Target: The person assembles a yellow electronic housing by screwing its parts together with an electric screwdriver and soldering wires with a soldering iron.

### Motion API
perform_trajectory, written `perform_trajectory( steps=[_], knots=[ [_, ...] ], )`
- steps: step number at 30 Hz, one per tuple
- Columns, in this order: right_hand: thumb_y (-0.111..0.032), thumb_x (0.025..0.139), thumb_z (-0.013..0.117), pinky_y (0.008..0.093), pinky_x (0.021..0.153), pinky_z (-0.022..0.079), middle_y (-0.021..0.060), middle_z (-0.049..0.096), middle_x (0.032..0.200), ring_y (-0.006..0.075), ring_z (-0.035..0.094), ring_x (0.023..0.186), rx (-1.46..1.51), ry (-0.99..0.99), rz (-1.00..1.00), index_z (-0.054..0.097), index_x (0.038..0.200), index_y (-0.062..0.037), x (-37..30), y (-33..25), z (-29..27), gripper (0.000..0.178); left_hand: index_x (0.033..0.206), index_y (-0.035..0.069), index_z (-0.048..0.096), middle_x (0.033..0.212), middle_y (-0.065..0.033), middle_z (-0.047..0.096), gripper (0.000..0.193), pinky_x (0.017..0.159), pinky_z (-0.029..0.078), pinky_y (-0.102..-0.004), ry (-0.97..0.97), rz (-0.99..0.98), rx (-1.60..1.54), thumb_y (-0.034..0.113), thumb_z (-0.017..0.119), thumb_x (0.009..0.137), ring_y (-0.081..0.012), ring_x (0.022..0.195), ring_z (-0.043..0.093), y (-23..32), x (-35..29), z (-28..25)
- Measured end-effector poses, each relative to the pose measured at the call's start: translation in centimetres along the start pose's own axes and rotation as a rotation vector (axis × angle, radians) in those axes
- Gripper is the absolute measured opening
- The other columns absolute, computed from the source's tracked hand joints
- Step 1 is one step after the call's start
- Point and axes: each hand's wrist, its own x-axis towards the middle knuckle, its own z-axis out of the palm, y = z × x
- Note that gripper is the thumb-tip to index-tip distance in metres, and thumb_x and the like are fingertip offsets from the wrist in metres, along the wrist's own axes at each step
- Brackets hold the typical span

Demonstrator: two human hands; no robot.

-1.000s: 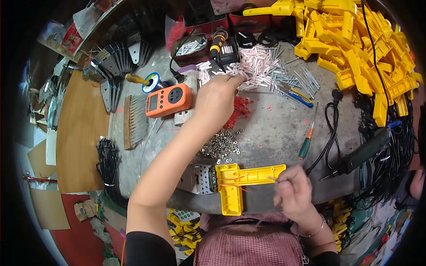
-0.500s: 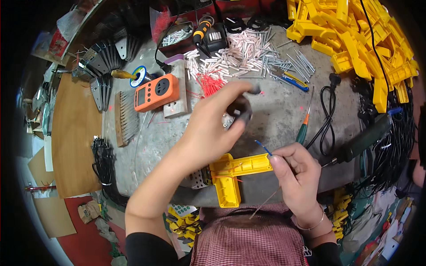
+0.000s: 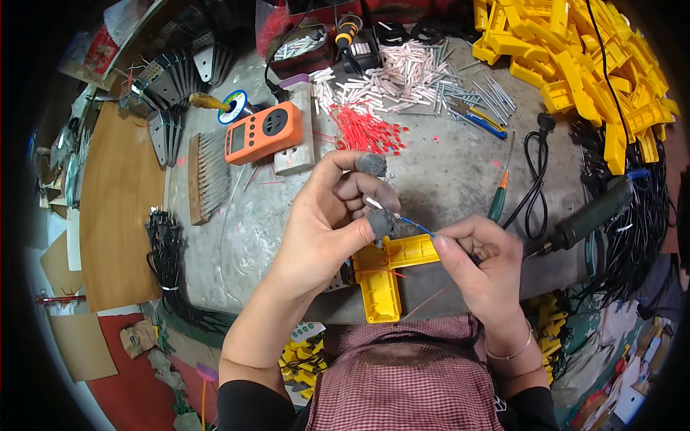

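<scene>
My left hand [image 3: 320,223] wears grey finger covers on the thumb and index finger. The index finger is raised, while the thumb and curled fingers hold a small white tube [image 3: 372,203]. My right hand [image 3: 483,262] pinches a thin blue wire [image 3: 415,225] between thumb and index finger. The wire's far end meets the left thumb tip, beside the tube; whether they are joined is too small to tell. Below the hands, a yellow plastic housing half [image 3: 379,293] lies at the bench's near edge, with a red wire in it.
Red-wired parts [image 3: 366,133], white tubes [image 3: 402,79] and metal rods lie behind the hands. An orange meter [image 3: 262,133], solder spool [image 3: 233,106] and brush [image 3: 205,176] are left. Yellow housings [image 3: 575,65], a screwdriver [image 3: 501,188], a black cord [image 3: 535,179] and a dark green power tool [image 3: 596,219] sit right.
My left hand has turned and come down toward the right hand, its thumb now at the blue wire's end. My right hand keeps its pinch almost in place.
</scene>
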Motion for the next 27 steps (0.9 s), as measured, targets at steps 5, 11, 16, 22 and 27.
perform_trajectory(
  steps=[5,11,16,22,27],
  knots=[
    [-0.008,0.080,0.067,0.0224,0.046,0.027,-0.0045,0.038,0.051,0.0028,0.033,0.049,-0.061,0.018,-0.029,0.063,0.079,-0.0020,0.1,-0.2,0.1,0.008,0.118,0.003,0.042,0.094,-0.0088,0.061,0.053,0.081,0.047,-0.0284,0.028,0.059,0.190,0.002,0.072,0.074,-0.0156,0.091,0.059,0.2,-0.4,0.3],
    [-0.007,0.079,0.067,0.0232,0.045,0.027,-0.0023,0.037,0.048,0.0034,0.032,0.046,-0.198,-0.037,0.019,0.061,0.076,-0.0017,0.5,-1.8,-0.4,0.008,0.114,-0.001,0.045,0.095,-0.0135,0.063,0.042,0.084,0.050,-0.0328,-0.029,0.355,0.781,-0.008,0.058,0.075,-0.0229,0.091,0.065,0.1,-1.4,0.4],
    [-0.009,0.081,0.067,0.0245,0.045,0.029,-0.0007,0.042,0.050,0.0044,0.037,0.047,-0.159,-0.131,0.017,0.061,0.076,-0.0013,0.8,-1.5,-0.9,0.011,0.112,-0.002,0.047,0.093,-0.0156,0.065,0.038,0.083,0.052,-0.0354,-0.124,0.298,0.714,-0.008,0.057,0.076,-0.0253,0.090,0.067,-0.1,-1.4,0.0],
    [-0.025,0.087,0.065,0.0352,0.049,0.042,0.0119,0.054,0.060,0.0272,0.057,0.052,-0.228,-0.193,-0.081,0.051,0.113,-0.0039,0.8,-1.3,-1.1,0.036,0.110,-0.001,0.052,0.089,-0.0153,0.068,0.037,0.082,0.053,-0.0349,-0.136,0.332,0.754,-0.009,0.056,0.074,-0.0255,0.088,0.068,-0.8,-2.0,1.0],
    [-0.035,0.087,0.064,0.0414,0.057,0.046,0.0155,0.059,0.069,0.0327,0.064,0.067,-0.215,-0.343,-0.255,0.026,0.137,-0.0074,1.3,-0.2,-1.4,0.068,0.113,0.000,0.060,0.094,-0.0166,0.067,0.044,0.072,0.054,-0.0327,-0.312,0.361,0.911,-0.003,0.064,0.069,-0.0274,0.079,0.068,0.0,-1.4,3.7]
  ],
)
